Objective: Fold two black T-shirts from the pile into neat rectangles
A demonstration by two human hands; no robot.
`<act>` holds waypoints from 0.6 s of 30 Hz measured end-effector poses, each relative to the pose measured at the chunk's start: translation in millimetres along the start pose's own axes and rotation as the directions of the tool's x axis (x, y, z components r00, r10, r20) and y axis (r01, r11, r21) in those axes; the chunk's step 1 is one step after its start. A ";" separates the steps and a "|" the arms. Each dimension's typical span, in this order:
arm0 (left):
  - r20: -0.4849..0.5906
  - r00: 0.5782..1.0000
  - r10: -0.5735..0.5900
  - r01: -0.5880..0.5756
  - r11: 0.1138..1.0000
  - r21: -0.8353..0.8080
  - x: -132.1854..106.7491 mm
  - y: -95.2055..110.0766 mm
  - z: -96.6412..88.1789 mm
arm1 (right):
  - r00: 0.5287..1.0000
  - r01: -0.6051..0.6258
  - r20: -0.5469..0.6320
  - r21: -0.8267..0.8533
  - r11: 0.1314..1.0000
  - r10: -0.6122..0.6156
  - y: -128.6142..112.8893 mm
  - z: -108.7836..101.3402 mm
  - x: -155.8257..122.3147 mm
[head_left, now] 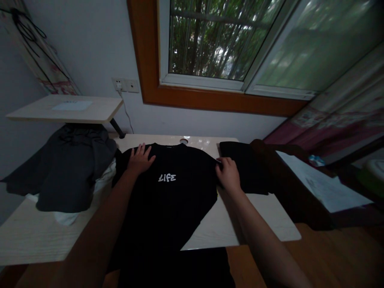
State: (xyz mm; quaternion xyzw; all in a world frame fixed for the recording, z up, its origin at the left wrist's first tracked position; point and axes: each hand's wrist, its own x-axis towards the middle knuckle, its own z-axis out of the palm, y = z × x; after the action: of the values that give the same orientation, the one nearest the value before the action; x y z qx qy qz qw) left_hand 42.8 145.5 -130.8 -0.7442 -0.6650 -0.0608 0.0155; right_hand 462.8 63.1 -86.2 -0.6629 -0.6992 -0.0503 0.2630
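A black T-shirt (pixel 168 204) with white "LIFE" lettering lies spread front-up on a pale wooden table (pixel 258 224), its lower part hanging over the near edge. My left hand (pixel 139 159) rests flat on the shirt's left shoulder, fingers spread. My right hand (pixel 228 173) is at the shirt's right shoulder, fingers curled and pinching the fabric at the seam where the sleeve begins.
A heap of dark grey clothes (pixel 67 168) over something white sits on the table's left. A folded black garment (pixel 244 166) lies at the right. A small raised shelf (pixel 64 109) stands behind left. A dark surface with a white sheet (pixel 324 184) is at right, under the window.
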 end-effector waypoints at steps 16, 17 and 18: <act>-0.061 0.998 -0.009 0.005 0.998 -0.063 1.5 -4.9 -2.0 | 0.863 -0.266 0.396 -0.170 0.949 0.313 -2.9 -26.3 -29.4; -0.108 0.994 0.002 -0.011 0.996 -0.083 1.0 -5.8 -2.3 | 0.860 -0.260 0.426 -0.106 0.960 0.280 -3.7 -25.0 -31.0; -0.166 0.986 0.014 -0.032 0.994 -0.107 -0.1 -6.6 -3.1 | 0.863 -0.249 0.447 -0.030 0.968 0.235 -4.6 -23.5 -32.6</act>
State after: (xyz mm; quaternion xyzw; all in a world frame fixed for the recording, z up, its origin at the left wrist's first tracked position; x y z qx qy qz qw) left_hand 36.0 145.9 -128.1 -0.7439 -0.6486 -0.1583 0.0307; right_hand 465.0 23.3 -79.0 -0.7351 -0.6528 0.1468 0.1090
